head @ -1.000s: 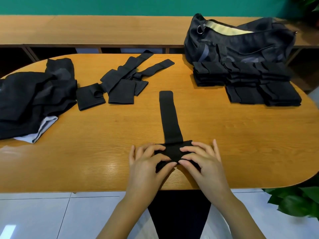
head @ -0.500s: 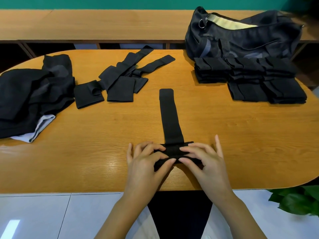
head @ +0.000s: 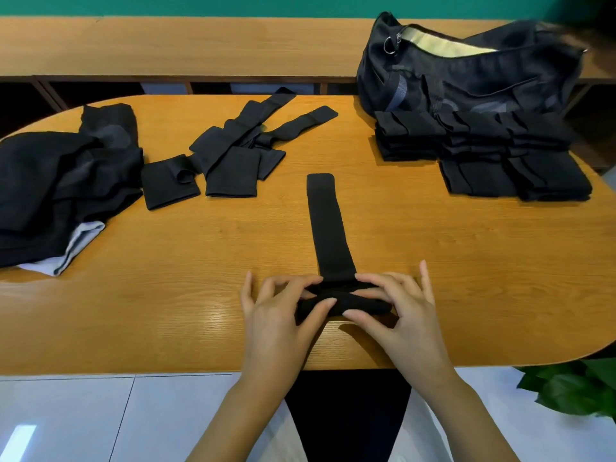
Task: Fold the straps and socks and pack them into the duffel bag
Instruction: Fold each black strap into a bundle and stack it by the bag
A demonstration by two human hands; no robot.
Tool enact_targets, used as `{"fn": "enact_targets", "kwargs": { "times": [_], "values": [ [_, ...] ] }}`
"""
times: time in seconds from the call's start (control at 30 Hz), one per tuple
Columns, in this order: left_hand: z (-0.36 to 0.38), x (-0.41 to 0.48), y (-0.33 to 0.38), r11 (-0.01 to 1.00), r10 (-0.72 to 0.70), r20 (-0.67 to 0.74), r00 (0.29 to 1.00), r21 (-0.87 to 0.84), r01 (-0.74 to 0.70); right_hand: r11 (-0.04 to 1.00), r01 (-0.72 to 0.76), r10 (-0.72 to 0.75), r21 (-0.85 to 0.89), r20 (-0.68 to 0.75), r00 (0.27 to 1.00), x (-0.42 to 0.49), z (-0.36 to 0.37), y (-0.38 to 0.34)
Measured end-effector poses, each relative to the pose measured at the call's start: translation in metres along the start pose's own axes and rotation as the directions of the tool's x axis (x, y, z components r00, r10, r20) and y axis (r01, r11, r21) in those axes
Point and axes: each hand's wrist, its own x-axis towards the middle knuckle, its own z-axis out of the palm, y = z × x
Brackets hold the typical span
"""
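A long black strap (head: 325, 225) lies straight on the wooden table (head: 466, 261), running away from me. Its near end is rolled into a thick fold between my hands. My left hand (head: 276, 315) pinches the roll's left side with thumb and fingers. On the roll's right side my right hand (head: 396, 308) pinches it the same way. A dark duffel bag (head: 466, 71) stands open at the far right. In front of it sits a stack of folded black pieces (head: 493, 155). Loose unfolded straps (head: 240, 145) lie at the far middle-left.
A heap of black socks and cloth with a white lining (head: 56, 181) covers the table's left end. A wooden bench (head: 183, 48) runs behind the table. Green plant leaves (head: 573, 385) show below the table's right edge.
The strap's near end has been rolled further forward into a tighter, thicker roll. Both hands have shifted slightly away from me with it.
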Motion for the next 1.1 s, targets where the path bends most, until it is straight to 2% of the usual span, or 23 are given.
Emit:
{"fn": "enact_targets", "kwargs": {
  "times": [0.17,0.3,0.4,0.53,0.67,0.73,0.87,1.0,1.1],
  "values": [
    [0.0,0.003,0.001,1.0,0.007,-0.028,1.0,-0.009,-0.008,0.99,0.032,-0.029,-0.134,0.022,0.999,-0.001,-0.003,0.004],
    [-0.004,0.002,-0.004,0.999,0.025,0.052,0.998,-0.048,-0.023,0.997,-0.044,0.045,-0.064,0.014,0.999,0.004,0.0,0.0],
    [-0.005,0.0,-0.009,0.999,0.055,0.083,0.995,-0.004,-0.054,0.995,-0.092,0.092,0.047,-0.005,0.996,0.009,-0.001,-0.004],
    [-0.004,0.0,-0.011,0.999,0.026,0.037,0.999,-0.031,-0.025,0.973,-0.182,0.175,0.14,0.063,0.983,0.013,-0.007,-0.005],
    [-0.006,0.005,-0.011,0.999,-0.028,-0.008,1.0,-0.038,0.028,0.963,-0.244,0.233,0.115,0.096,0.968,0.011,-0.013,-0.003],
    [-0.005,0.006,-0.011,0.998,-0.059,-0.022,0.998,-0.033,0.058,0.947,-0.284,0.274,0.148,0.088,0.958,0.01,-0.013,-0.002],
    [-0.005,0.008,-0.006,0.992,-0.122,-0.052,0.991,-0.027,0.12,0.946,-0.278,0.277,0.169,0.025,0.96,0.011,-0.007,-0.003],
    [-0.007,0.012,-0.005,0.984,-0.134,-0.057,0.989,0.114,0.14,0.958,-0.273,0.276,0.082,-0.02,0.961,0.015,-0.001,-0.004],
    [-0.007,0.015,-0.004,0.967,-0.094,-0.025,0.995,0.236,0.097,0.963,-0.257,0.254,-0.086,-0.042,0.966,0.016,0.002,-0.001]
  ]
}}
